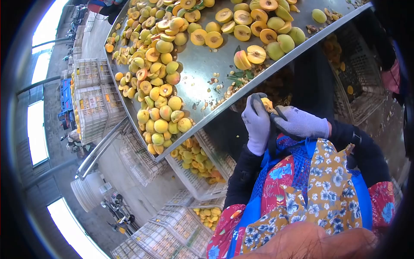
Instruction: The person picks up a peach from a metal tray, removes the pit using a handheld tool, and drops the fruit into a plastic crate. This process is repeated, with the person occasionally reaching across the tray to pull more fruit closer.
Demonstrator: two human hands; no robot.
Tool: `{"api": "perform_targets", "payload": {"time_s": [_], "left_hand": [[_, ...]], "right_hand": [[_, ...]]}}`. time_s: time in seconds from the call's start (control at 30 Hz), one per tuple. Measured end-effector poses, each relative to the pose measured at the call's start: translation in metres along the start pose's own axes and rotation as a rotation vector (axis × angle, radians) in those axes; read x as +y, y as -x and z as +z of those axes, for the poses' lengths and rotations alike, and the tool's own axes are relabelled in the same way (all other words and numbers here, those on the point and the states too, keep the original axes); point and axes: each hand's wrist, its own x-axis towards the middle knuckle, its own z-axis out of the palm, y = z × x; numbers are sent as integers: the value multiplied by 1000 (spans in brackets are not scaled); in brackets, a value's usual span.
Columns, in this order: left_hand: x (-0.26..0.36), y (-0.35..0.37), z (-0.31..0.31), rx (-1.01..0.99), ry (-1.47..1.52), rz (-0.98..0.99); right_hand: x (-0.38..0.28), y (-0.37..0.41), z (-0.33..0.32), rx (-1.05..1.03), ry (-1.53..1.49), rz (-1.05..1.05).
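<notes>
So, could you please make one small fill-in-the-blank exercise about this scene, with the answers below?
1. The left hand and the right hand both wear ____.
2. On the metal table, some fruits are whole and others are cut in ____.
3. The yellow-brown cloth on the person's front has a pattern of ____.

Missing words: gloves; half; flowers.

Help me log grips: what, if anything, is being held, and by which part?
A piece of yellow fruit, held by its sides between the gloved fingers of the left hand and right hand; those fingers partly hide it.
</notes>
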Motion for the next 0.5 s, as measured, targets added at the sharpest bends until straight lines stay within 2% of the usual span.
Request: {"api": "perform_targets", "payload": {"time_s": [0.1, 0.13, 0.17, 0.2, 0.23, 0.3, 0.37, 0.43, 0.47, 0.5], "left_hand": [[-23, -2, 0, -121, 222, -263], [-24, 0, 1, -89, 255, -211], [-23, 3, 1, -58, 288, -161], [-19, 3, 1, -26, 321, -108], [-16, 3, 2, -23, 153, -75], [-11, 1, 3, -21, -185, -12], [-11, -3, 2, -99, -79, -120], [-8, -1, -1, -124, 64, -240], [-9, 1, 0, -88, 63, -174], [-10, 3, 2, -49, 62, -108]], "right_hand": [[-16, 3, -16, -229, -503, 289], [-19, 4, -24, -329, -823, 457], [-13, 6, -26, -357, -1010, 413], [-14, 5, -27, -361, -976, 378], [-15, 5, -27, -366, -944, 343], [4, -4, -1, -88, -323, -14], [7, -3, -4, -164, -474, 246], [-27, 3, -23, -278, -714, 533], [-18, 8, -25, -356, -1012, 479], [-16, 6, -25, -373, -1012, 465]]}}
